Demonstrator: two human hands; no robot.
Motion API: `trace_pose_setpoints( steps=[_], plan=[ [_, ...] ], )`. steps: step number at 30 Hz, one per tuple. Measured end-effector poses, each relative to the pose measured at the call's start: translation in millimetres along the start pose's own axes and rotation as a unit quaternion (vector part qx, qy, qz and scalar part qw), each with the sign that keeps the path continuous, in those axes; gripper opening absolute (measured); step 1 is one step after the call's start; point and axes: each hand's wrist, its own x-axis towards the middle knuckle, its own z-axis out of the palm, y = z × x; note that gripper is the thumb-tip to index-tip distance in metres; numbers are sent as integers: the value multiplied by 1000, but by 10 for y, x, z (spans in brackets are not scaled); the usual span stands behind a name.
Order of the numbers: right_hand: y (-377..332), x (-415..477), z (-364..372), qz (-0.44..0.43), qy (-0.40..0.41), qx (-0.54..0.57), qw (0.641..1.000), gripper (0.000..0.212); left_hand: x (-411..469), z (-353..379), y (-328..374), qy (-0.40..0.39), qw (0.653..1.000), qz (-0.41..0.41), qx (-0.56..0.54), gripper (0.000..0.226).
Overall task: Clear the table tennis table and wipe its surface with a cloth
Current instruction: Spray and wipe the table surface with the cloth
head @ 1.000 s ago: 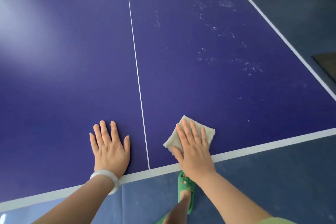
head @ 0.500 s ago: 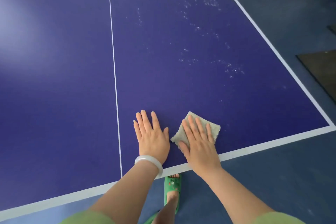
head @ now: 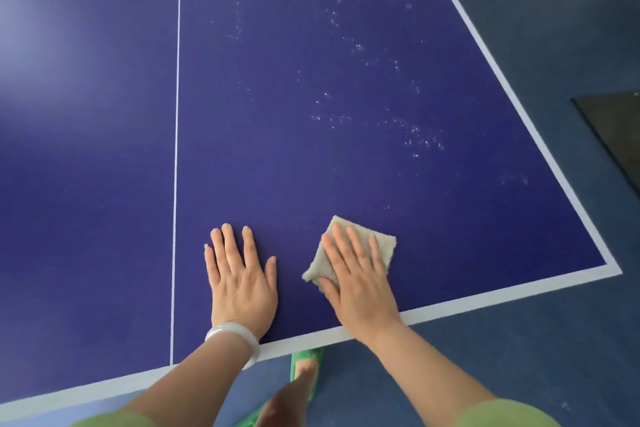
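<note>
- Cloth (head: 382,246): small beige square with a fuzzy terry-like pile and slightly ragged edges. It lies flat on the table just beyond the end line (head: 485,298), on that line's right-hand stretch.
- Right hand (head: 356,274): palm down on the cloth, fingers straight and close together, nothing curled round it. I read it as pressing for a wipe stroke, since a flat palm loads the whole pad evenly.
- Left hand (head: 242,281): flat on bare tabletop with fingers spread, holding nothing. It sits just beyond the end line, beside the right hand but apart from it. My guess is that it's a brace, so the body can lean in and reach.
- Table tennis table (head: 104,184): dark blue-violet, matte, smooth and hard. A thin white centre line (head: 176,114) runs away from the end line. A wider side line (head: 485,45) meets the end line at the right corner.
- White specks (head: 422,140): dusty flecks scattered well beyond the end line, ahead of the cloth. That patch looks unwiped to me, so I judge wiping is the step in hand with plenty left.
- Bangle (head: 235,336): pale, glossy and rigid, on the left wrist right over the end line.
- Green slipper (head: 304,360): on the blue-grey floor (head: 519,357), near side of the end line.
- Dark mat (head: 616,135): flat on the floor, far right, well beyond the end line.
</note>
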Motion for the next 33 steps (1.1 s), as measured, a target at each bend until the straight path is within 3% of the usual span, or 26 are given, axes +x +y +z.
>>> trace_pose_setpoints(
  steps=[3, 4, 7, 10, 13, 16, 20, 22, 25, 27, 30, 33],
  plan=[
    [427, 117, -43, -88, -7, 0, 996, 63, 5, 11, -2, 12, 1000, -4, 7, 68],
    [655, 165, -51, -52, -5, 5, 999, 64, 6, 11, 5, 16, 1000, -6, 12, 68],
    [1272, 273, -140, 180, -14, -3, 984, 74, 6, 3, 30, 17, 1000, -9, 18, 68],
    [1256, 323, -197, 262, -15, 12, 965, 83, 7, 2, 47, 22, 999, -12, 24, 69],
    [689, 410, -200, 197, -9, 70, 978, 79, 6, -8, 65, 22, 999, -16, 32, 70],
    [142, 488, -123, 48, -24, 85, 995, 68, 9, -24, 64, 14, 999, -16, 36, 70],
    [428, 715, -96, -99, -23, 40, 994, 58, 22, -43, 76, 3, 999, -19, 42, 74],
    [849, 807, -113, -66, -28, 22, 997, 60, 33, -44, 65, 9, 999, -19, 44, 75],
    [1420, 735, -150, 125, -10, 12, 992, 66, 16, -54, 81, 14, 999, -20, 40, 73],
    [1481, 613, -183, 190, -11, 7, 982, 70, 6, -48, 77, 18, 999, -20, 41, 70],
    [1098, 560, -160, 148, -7, 1, 989, 67, -2, -42, 78, 19, 999, -23, 44, 68],
    [560, 736, -122, -26, -27, -2, 999, 62, -2, -44, 79, 19, 999, -21, 44, 67]
  ],
)
